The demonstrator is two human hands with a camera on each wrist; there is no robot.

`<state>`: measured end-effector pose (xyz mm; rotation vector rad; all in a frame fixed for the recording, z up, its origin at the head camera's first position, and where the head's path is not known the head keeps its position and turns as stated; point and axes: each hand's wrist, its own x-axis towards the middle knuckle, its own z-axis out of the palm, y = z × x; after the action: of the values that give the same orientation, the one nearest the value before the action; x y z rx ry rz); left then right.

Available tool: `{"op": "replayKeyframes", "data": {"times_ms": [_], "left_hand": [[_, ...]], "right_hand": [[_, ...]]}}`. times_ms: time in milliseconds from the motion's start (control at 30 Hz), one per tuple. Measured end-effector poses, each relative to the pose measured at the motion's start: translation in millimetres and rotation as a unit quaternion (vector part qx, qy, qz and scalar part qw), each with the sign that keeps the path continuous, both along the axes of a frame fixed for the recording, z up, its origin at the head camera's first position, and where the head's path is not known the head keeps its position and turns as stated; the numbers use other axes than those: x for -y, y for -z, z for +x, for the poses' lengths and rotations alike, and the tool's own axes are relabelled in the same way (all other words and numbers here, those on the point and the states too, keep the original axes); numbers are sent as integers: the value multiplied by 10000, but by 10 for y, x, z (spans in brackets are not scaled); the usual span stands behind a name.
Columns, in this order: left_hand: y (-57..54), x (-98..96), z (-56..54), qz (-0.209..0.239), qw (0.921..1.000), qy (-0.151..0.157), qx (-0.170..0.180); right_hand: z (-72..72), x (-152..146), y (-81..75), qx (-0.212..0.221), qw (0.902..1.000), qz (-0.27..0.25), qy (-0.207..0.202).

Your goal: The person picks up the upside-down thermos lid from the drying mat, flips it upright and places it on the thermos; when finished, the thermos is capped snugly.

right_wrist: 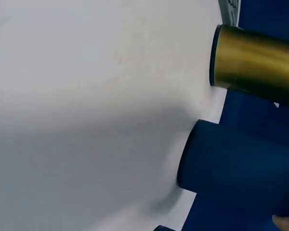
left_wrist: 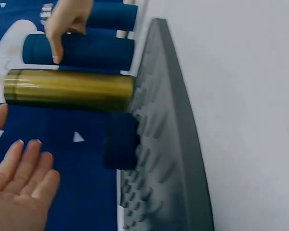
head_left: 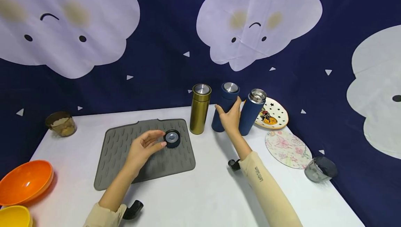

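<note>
In the head view my right hand [head_left: 230, 117] grips a blue thermos [head_left: 219, 112] with a silver-topped lid, thumb on its left side and fingers on its right. The thermos stands upright on the table. My left hand [head_left: 142, 150] is beside a round black bottle lid [head_left: 172, 139], which lies on a grey drying mat [head_left: 147, 164]. The left wrist view shows the left fingers [left_wrist: 24, 168] extended, apart from the lid [left_wrist: 121, 140]. A gold thermos [head_left: 200, 112] with its lid on stands left of the gripped one. A second blue thermos [head_left: 251, 114], lidless, stands to the right.
A patterned plate [head_left: 278, 110] is behind the lidless thermos, with a floral round mat [head_left: 288, 150] and a glass [head_left: 319, 169] farther right. Another glass [head_left: 61, 124] stands at the back left. Orange [head_left: 26, 181] and yellow [head_left: 15, 216] bowls sit at the left edge.
</note>
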<state>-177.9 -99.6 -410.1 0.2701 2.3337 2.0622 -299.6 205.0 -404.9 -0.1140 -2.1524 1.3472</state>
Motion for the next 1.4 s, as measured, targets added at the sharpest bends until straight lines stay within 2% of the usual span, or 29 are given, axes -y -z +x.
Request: {"op": "replayKeyframes", "data": {"times_ms": [67,133,200,333,433,467,533,567,600,633,667,767,800,833,867,900,933,967,1033,1067,1100,1133,1167,1200,1233,1267,1300,1367,1400], "left_hand": [[46,-18,-102,-487,9987,-87,116],[109,-65,-233,-1179,9927,-147,190],[182,-136,-370,-1906,9813,-148,229],[297,-297,-558,-3193,9477,-27,-14],[326,-361,-595,-3632,9307,-96,-430],[324,-372,-587,-3666,9284,-176,-589],[279,-377,-522,-3518,9315,-328,-864],[240,-379,-468,-3352,9362,-358,-998],[194,-386,-405,-3132,9420,-380,-1142],[148,-397,-337,-2919,9467,-397,-1308],[100,-415,-263,-2696,9506,-404,-1484],[-21,-499,-57,-2105,9569,-319,-1973],[-42,-529,-2,-1994,9571,-289,-2083],[-54,-557,47,-1940,9564,-259,-2166],[-58,-582,87,-1894,9565,-225,-2210],[-56,-601,120,-1866,9567,-178,-2227],[-57,-609,147,-1857,9576,-120,-2201],[-57,-608,170,-1800,9615,-38,-2075],[-64,-570,186,-1403,9765,293,-1607],[-77,-538,176,-1077,9856,492,-1208],[-95,-499,162,-730,9918,689,-786],[-113,-459,138,-336,9948,903,-342],[-131,-420,110,25,9938,1107,70],[-145,-388,78,332,9896,1332,418],[-159,-363,52,533,9842,1540,687],[-163,-354,35,630,9793,1718,870],[-162,-353,29,646,9752,1909,918],[-146,-368,37,591,9704,2163,900],[-133,-381,51,537,9705,2189,858]], "right_hand": [[-12,-21,-9,-7,10000,45,-29],[-11,-39,-28,53,9999,91,-90],[26,-45,-47,230,9996,137,-106],[238,2,-58,571,9984,4,-7],[515,102,-46,707,9964,-452,-73],[616,140,-37,776,9946,-655,-195],[813,230,-21,1109,9864,-1031,-635],[897,276,-11,1334,9784,-1214,-1008],[971,322,-1,1579,9654,-1447,-1488],[1032,364,7,1827,9479,-1662,-2012],[1082,402,13,2063,9248,-1909,-2563],[1175,486,35,2478,8450,-2613,-3953],[1195,503,44,2516,8226,-2812,-4255],[1211,513,56,2494,8073,-2932,-4473],[1229,522,63,2461,7979,-3028,-4594],[1246,526,75,2414,7931,-3094,-4657],[1262,529,80,2362,7924,-3122,-4678],[1278,529,87,2276,7964,-3102,-4665],[1313,524,78,2101,8170,-2886,-4528],[1332,521,68,1927,8326,-2635,-4474],[1349,514,60,1606,8532,-2159,-4469],[1365,507,49,1166,8736,-1482,-4486],[1380,499,34,620,8905,-621,-4464],[1394,490,20,34,8990,322,-4367],[1405,486,7,-677,8948,1241,-4235],[1411,480,4,-1350,8827,2059,-4003],[1413,476,1,-1944,8635,2708,-3785],[1416,470,-4,-2588,8269,3445,-3612],[1416,467,0,-2698,8160,3614,-3616]]}}
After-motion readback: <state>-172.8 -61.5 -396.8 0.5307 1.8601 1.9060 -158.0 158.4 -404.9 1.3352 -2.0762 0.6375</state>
